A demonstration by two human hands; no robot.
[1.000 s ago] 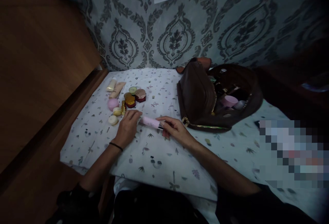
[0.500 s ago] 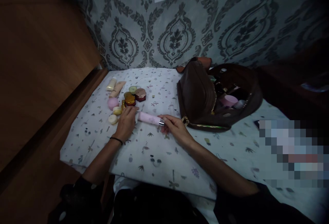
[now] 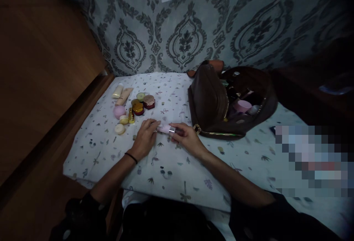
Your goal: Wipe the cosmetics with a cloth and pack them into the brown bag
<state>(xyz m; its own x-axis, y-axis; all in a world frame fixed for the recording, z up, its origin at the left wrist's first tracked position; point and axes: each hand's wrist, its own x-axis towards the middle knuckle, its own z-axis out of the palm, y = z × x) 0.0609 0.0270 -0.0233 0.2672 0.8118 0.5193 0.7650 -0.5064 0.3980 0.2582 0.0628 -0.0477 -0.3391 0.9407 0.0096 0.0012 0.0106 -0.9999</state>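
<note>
A pink cosmetic tube [image 3: 165, 128] with a silver cap lies crosswise between my hands, just above the patterned sheet. My left hand [image 3: 145, 136], with a dark band at the wrist, is closed around its left end. At the capped end, my right hand [image 3: 188, 136] grips it between thumb and fingers. Left of the tube stand a gold lipstick-like tube [image 3: 131, 116], a round pink item [image 3: 119, 112] and a small cream-coloured jar [image 3: 120, 129]. Behind these are a gold-lidded jar [image 3: 138, 108] and a dark red jar [image 3: 149, 101] with a rose-gold lid.
A brown bag [image 3: 207, 97] gapes open at right, with a pink-lidded item [image 3: 242, 105] among its contents. Two squeeze tubes lie at the far left, one being beige [image 3: 124, 96]. A wooden panel [image 3: 47, 64] borders the left side; patterned wallpaper [image 3: 186, 42] rises behind.
My left hand has moved right, away from the jars, and now covers more of the pink tube. The gold lipstick-like tube shows fully. My right hand still holds the capped end.
</note>
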